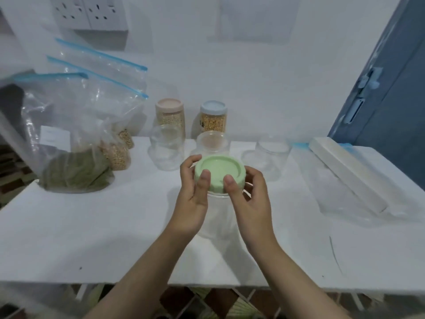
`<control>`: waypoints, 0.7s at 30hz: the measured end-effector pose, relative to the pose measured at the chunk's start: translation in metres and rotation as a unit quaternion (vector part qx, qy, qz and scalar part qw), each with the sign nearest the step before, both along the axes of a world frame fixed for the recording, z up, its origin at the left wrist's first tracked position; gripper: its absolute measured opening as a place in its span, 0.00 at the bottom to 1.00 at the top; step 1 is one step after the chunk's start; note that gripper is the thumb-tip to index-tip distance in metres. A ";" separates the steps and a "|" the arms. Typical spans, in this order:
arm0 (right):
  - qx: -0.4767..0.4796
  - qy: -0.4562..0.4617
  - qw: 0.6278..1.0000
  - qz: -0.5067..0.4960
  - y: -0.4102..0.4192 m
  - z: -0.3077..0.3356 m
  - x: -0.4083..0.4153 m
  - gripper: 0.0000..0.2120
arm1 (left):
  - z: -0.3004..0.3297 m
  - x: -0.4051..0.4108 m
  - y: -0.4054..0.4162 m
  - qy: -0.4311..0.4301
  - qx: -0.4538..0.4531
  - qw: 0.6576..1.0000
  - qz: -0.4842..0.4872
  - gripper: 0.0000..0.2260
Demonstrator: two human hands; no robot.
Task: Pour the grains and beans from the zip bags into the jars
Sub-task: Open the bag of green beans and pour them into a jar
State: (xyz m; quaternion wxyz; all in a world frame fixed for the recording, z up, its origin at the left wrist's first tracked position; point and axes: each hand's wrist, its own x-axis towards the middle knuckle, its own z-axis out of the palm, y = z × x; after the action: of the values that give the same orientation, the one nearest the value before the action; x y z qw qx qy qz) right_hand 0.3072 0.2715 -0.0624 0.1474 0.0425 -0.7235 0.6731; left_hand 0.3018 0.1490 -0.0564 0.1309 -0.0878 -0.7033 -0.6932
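A clear jar (219, 217) stands at the middle of the white table (92, 226). Its pale green lid (218, 170) sits tilted over the jar's mouth. My left hand (192, 192) grips the lid's left edge and my right hand (248, 199) grips its right edge, both thumbs on the near rim. Three zip bags stand at the left: the nearest (69, 143) holds green beans, and the two behind it (117, 153) (126, 137) hold tan grains.
Behind the jar stand empty clear jars (166, 150) (269, 157), a jar with a pink lid inside it (212, 143), and two filled, lidded jars (170, 113) (213, 118) by the wall. Flat empty bags (340, 194) and a white box (345, 171) lie at the right.
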 end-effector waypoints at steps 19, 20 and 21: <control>0.082 -0.068 0.987 0.122 0.005 0.005 -0.007 0.19 | -0.032 0.007 -0.011 0.028 0.007 0.999 -0.015 0.41; 0.082 -0.077 0.985 0.130 0.006 0.007 -0.008 0.19 | -0.032 0.007 -0.012 0.029 0.004 0.999 -0.016 0.42; 0.082 -0.084 0.984 0.135 0.007 0.009 -0.010 0.20 | -0.032 0.006 -0.013 0.029 0.002 0.999 -0.020 0.42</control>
State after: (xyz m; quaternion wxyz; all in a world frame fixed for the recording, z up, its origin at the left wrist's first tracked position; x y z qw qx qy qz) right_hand 0.2975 0.2788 -0.0535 -0.0101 0.0953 -0.7734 0.6267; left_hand 0.3079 0.1363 -0.0889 0.1378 -0.1213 -0.6958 -0.6944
